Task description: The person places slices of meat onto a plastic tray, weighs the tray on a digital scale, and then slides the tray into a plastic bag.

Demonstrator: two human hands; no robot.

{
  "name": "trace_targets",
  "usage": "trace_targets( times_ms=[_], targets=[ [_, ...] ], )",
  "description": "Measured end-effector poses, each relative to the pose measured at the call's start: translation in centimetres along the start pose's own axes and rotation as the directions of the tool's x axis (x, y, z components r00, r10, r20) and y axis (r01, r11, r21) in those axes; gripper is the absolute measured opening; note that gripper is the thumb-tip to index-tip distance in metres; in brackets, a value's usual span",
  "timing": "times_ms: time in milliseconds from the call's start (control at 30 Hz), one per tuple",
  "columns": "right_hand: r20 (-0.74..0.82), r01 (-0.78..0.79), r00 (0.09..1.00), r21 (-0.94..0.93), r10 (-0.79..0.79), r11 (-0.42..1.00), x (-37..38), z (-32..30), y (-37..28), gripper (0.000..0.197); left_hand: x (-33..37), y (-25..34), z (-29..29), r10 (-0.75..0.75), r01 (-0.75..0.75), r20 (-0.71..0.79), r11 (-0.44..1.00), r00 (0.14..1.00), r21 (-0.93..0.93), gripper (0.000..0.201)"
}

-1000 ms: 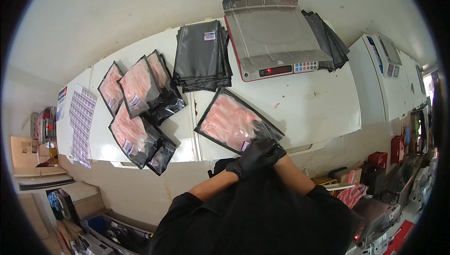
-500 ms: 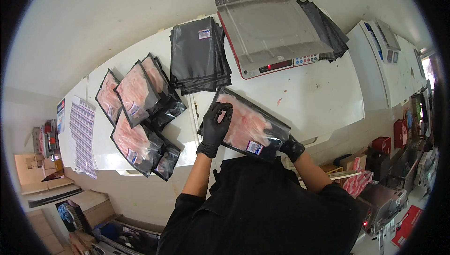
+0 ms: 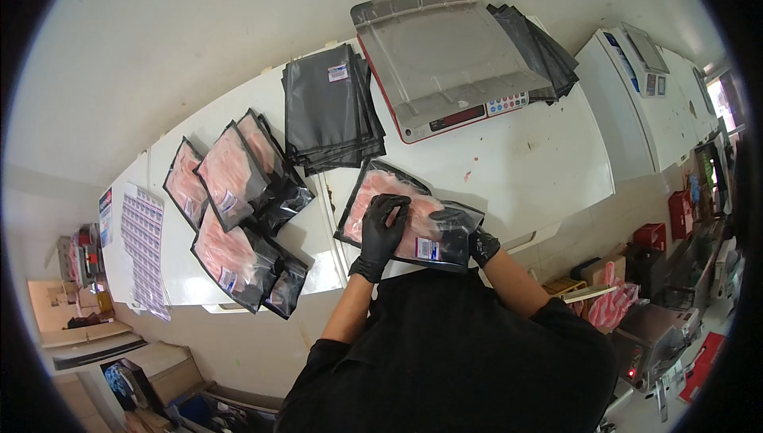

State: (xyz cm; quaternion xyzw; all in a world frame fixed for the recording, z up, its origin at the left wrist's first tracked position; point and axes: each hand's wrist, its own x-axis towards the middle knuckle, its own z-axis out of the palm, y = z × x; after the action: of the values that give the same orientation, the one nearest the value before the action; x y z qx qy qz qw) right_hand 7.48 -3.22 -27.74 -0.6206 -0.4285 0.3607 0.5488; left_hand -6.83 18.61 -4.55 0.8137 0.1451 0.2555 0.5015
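Observation:
A flat plastic pack of pale pink meat or fish (image 3: 421, 202), clear in front with black edges and a small label, lies at the table's near edge. My left hand (image 3: 384, 230), in a black glove, is over the middle of the pack with its fingers curled and the tips brought together. Whatever they may pinch is too small to make out. My right hand (image 3: 483, 248), also black-gloved, grips the pack's lower right end, and its fingers are partly hidden. Several similar filled packs (image 3: 230, 174) overlap in a heap to the left.
A stack of flat black bags (image 3: 322, 103) lies beyond the pack, beside a red scale with a steel tray (image 3: 453, 55). More black bags (image 3: 548, 59) lie beside the scale. A sheet of labels (image 3: 143, 242) rests at the white table's (image 3: 548, 163) far left.
The pack has turned a little and its right end now looks folded or bunched. My left hand has shifted right across it. The scale's red display has dimmed.

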Motion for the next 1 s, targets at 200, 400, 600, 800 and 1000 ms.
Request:
trace_targets(
  times_ms=[200, 400, 600, 800, 1000],
  targets=[
    [-0.036, -0.217, 0.972, 0.243, 0.232, 0.946, 0.8, 2.2, -10.7, 0.041, -0.9, -0.4, -0.4, 0.033, -0.031, -0.032, 0.997, 0.999, 0.067, 0.021],
    [-0.139, -0.208, 0.963, 0.153, 0.229, 0.966, -0.9, 2.5, -17.1, 0.040, -4.9, 5.6, 3.7, 0.102, -0.181, 0.442, 0.973, 0.891, 0.141, 0.032],
    [-0.330, -0.090, 0.915, 0.392, 0.231, 0.916, -4.5, 2.4, -9.1, 0.041, -5.3, 6.1, 7.3, 0.048, -0.157, 0.520, 0.973, 0.853, 0.168, 0.042],
    [-0.040, -0.194, 0.879, 0.879, 0.475, 0.435, -2.6, 3.7, -16.7, 0.045, -5.9, 6.3, 6.6, -0.013, -0.100, 0.582, 0.982, 0.813, 0.163, 0.039],
    [-0.051, -0.124, 0.902, 0.920, 0.428, 0.372, -1.8, 4.4, -6.5, 0.049, -4.5, 7.8, 5.1, -0.110, -0.064, 0.560, 0.957, 0.821, 0.282, 0.039]
  ],
)
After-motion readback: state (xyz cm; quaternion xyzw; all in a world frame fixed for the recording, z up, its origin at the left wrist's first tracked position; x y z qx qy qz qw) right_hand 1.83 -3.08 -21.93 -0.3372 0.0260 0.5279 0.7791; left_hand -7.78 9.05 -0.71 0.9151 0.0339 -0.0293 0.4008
